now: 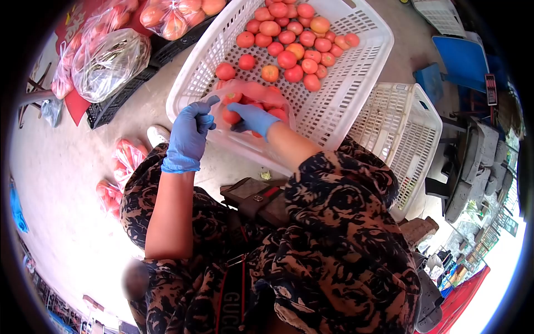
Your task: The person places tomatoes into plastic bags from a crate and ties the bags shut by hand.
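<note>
Inside a large white plastic crate (186,83), a thin pinkish plastic bag (286,103) bulges with several tomatoes. My left hand (191,133), in a blue glove, is closed on the bag's near left edge. Over the bag's mouth, my right hand (253,118), gloved alike, has its thumb and fingers around a red tomato (231,116). Its fingertips are partly hidden. Loose tomatoes (286,59), mostly red with some orange, lie beyond the bag toward the crate's far end.
Another white crate (414,150) stands at right, near a blue chair (460,62). At upper left, filled clear bags (111,64) rest on black crates (119,97). Red-and-white bags (129,158) sit on the floor at left. A brown bag (256,201) hangs at my waist.
</note>
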Demonstrator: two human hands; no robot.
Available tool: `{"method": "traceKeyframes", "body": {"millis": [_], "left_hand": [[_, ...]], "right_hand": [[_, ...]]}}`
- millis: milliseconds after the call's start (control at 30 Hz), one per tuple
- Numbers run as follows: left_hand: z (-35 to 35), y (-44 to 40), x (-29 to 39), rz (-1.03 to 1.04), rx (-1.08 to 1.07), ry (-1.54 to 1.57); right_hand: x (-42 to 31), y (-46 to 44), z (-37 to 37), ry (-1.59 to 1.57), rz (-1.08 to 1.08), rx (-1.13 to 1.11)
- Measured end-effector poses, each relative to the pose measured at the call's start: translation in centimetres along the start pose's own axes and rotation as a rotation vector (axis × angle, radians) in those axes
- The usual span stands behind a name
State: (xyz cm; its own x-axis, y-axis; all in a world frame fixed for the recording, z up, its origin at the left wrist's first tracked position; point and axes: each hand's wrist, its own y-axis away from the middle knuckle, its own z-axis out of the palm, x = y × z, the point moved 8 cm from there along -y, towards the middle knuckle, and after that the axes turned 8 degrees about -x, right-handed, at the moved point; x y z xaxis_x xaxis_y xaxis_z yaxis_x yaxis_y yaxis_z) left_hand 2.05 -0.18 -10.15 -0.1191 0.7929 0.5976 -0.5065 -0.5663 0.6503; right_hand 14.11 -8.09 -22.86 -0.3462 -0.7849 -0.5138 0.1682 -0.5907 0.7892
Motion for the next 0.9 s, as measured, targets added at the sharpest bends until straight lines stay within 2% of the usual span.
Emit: {"method": "traceKeyframes", "body": {"millis": [133, 233, 300, 333, 400, 433, 533, 633, 733, 833, 900], "left_hand": [[0.4, 0.3, 0.7, 0.017, -0.003, -0.127], [0.9, 0.2, 1.3, 0.004, -0.046, -0.287], [0.9, -0.3, 1.0, 0.018, -0.077, -0.353], [0.9, -0.6, 0.9, 0.031, -0.091, -0.392], [0.6, -1.2, 0.7, 0.048, -0.090, -0.419], [0.3, -1.4, 0.5, 0.055, -0.088, -0.433], [-0.4, -2.4, -0.1, 0.083, -0.061, -0.469], [-0.4, -2.6, -0.3, 0.078, -0.068, -0.512], [0.4, -2.2, -0.2, 0.104, -0.092, -0.442], [2.2, -1.8, 1.5, 0.226, -0.219, -0.371], [3.3, -1.5, 2.7, 0.286, -0.269, -0.287]], "right_hand": [[-0.1, 0.4, 0.0, 0.099, 0.075, 0.124], [-5.1, 5.0, -1.1, 1.050, -0.182, 0.196], [-9.0, 12.3, -0.6, 1.720, -0.582, 0.865], [-8.6, 14.0, -1.7, 1.719, -0.510, 0.931], [-5.4, 13.6, -6.1, 1.665, -0.093, 0.729], [-2.0, 12.4, -8.1, 1.569, 0.233, 0.456], [2.0, 12.9, -9.8, 1.139, 0.309, 0.363], [2.7, 12.3, -8.5, 0.021, -0.187, 0.359], [2.4, 13.5, -8.8, -0.693, -0.552, 0.418], [0.7, 16.1, -8.7, -0.547, -0.645, 0.596], [-0.4, 17.8, -7.5, -0.528, -0.652, 0.598]]}}
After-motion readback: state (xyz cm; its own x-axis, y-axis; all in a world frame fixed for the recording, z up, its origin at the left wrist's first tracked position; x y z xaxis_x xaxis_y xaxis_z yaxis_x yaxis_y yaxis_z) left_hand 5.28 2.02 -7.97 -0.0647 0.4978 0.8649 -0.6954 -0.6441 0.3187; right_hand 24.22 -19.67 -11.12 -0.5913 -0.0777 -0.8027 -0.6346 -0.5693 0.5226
